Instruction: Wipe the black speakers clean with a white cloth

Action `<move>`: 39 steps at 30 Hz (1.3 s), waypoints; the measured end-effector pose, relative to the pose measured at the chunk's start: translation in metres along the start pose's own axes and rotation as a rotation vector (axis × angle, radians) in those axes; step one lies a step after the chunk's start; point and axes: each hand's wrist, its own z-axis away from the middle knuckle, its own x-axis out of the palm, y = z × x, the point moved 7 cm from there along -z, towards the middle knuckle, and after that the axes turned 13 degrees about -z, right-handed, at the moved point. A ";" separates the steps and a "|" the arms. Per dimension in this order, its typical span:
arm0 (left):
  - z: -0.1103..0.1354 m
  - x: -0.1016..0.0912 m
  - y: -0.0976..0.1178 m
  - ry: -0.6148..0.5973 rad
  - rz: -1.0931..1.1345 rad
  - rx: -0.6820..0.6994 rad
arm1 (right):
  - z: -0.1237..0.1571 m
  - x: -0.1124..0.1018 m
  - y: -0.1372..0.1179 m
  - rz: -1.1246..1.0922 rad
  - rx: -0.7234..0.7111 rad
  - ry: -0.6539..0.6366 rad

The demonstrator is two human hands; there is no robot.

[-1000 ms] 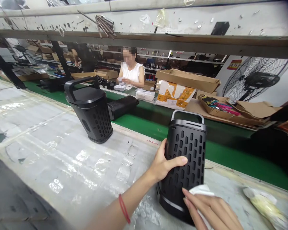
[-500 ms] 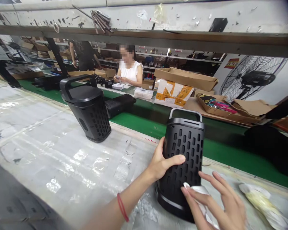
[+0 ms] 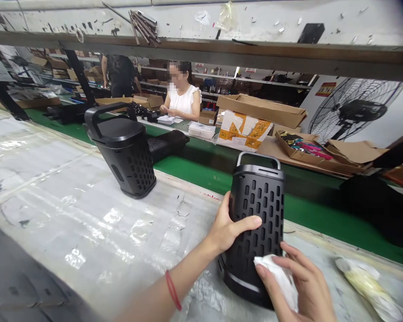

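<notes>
Black and pierced with rows of slots, the casing [image 3: 260, 197] before us is on the right-hand part of the bench [image 3: 87, 214], near its far edge, grey handle [image 3: 258, 154] uppermost. Our left hand [image 3: 226, 227] is clamped on its left side, thumb laid across the slotted front; a red band [image 3: 172, 290] circles that forearm. Our right hand [image 3: 304, 281] pinches a crumpled white wipe [image 3: 284, 281] between thumb and fingers, against the casing's lower front. Whether the base sits flat, we cannot tell. To our left, well apart, a second casing [image 3: 121, 147] stands by the far edge. Right of our hands, near that same edge, lies a yellowish plastic bundle [image 3: 369, 286]. Beyond the edge is a green belt [image 3: 201, 172]; across it we see a person in a white top [image 3: 188, 102].
</notes>
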 end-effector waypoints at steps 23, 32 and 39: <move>-0.001 -0.006 -0.005 0.041 -0.066 -0.004 | -0.004 -0.008 0.014 0.004 0.164 0.110; 0.001 -0.004 -0.004 0.013 -0.026 -0.018 | -0.009 0.007 0.004 -0.050 0.043 -0.007; 0.003 0.002 -0.002 -0.087 -0.022 0.014 | -0.018 -0.035 0.031 0.013 0.215 0.209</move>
